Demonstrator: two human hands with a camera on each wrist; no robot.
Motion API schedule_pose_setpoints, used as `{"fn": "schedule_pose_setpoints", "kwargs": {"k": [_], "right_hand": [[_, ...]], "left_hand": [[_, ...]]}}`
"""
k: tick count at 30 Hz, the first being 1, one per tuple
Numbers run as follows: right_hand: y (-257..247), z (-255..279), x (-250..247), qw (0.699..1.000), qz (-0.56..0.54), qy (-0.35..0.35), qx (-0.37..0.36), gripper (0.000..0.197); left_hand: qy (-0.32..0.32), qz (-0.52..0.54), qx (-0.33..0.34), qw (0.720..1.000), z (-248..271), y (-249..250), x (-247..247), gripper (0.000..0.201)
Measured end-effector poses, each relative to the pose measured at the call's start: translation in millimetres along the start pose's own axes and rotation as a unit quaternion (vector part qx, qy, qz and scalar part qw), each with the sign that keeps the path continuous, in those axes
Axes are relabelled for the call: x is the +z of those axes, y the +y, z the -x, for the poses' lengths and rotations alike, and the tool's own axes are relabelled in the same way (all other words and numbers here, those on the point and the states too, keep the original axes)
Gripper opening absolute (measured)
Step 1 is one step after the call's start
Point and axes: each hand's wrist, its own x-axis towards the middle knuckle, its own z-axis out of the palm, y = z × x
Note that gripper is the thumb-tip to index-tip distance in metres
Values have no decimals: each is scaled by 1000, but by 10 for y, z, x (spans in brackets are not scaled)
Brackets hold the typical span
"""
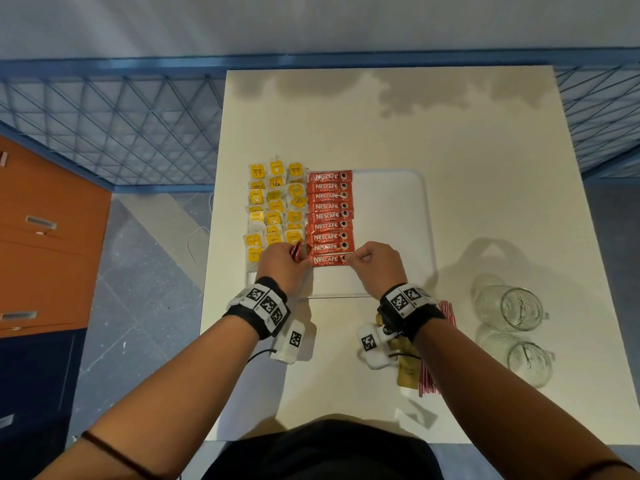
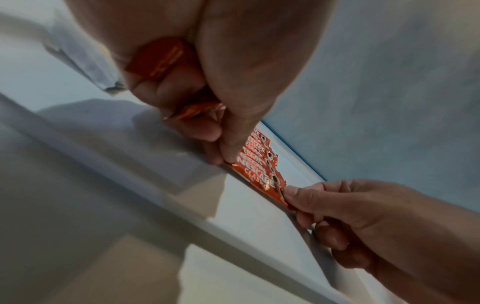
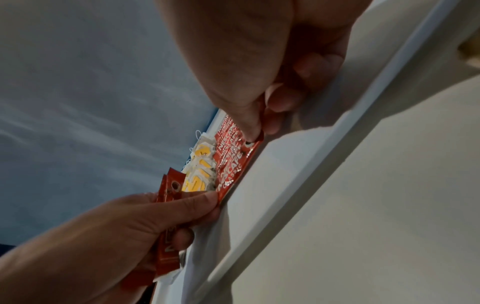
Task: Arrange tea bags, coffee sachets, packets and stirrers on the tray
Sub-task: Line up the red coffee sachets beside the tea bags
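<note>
Head view shows our left hand (image 1: 282, 266) and right hand (image 1: 375, 266) each pinching one end of the nearest coffee sachet (image 1: 329, 260), which lies flat on the white tray (image 1: 398, 220) below the red row. Our left hand also holds spare sachets (image 3: 168, 232). We think it is light, thin and slippery, so the ends are best to hold.

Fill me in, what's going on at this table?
A person is laying out a drinks tray. Tea bags fill its left side, with a column of red coffee sachets beside them. Both hands are setting the nearest sachet at the column's near end: the right hand pinches its right end, the left hand its left end while gripping spare sachets. Stirrers and two glass mugs wait off the tray.
</note>
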Motion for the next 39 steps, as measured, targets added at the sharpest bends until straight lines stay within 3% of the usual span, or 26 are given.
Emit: {"fn": "schedule_pose_setpoints", "kwargs": {"k": [8, 16, 19, 23, 25, 28, 31, 34, 39], "right_hand": [[-41, -22, 25, 999, 32, 15, 6, 28], [-63, 7, -27, 1000, 10, 9, 8, 29], [-93, 76, -68, 1000, -16, 7, -16, 24], [-144, 181, -89, 995, -74, 6, -64, 13], [-157, 231, -86, 991, -100, -4, -91, 8], [-156, 293, -95, 982, -131, -43, -130, 21], [-133, 346, -89, 977, -110, -86, -159, 30], [-115, 400, -64, 976, -103, -93, -170, 20], [-90, 465, -101, 980, -95, -93, -146, 8]], "left_hand": [[27, -73, 23, 997, -30, 65, 22, 31], [39, -63, 50, 996, -15, 27, 2, 22], [-21, -26, 70, 997, -16, -13, -41, 14], [-163, 10, 71, 984, 57, 21, -176, 9], [-247, 86, 38, 965, 138, 55, -229, 22], [-366, 168, 32, 915, 254, 70, -290, 25], [-394, 147, 66, 905, 315, 86, -352, 23], [-415, 164, 52, 893, 362, 89, -369, 27], [-390, 137, 51, 909, 373, 65, -388, 25]]}}
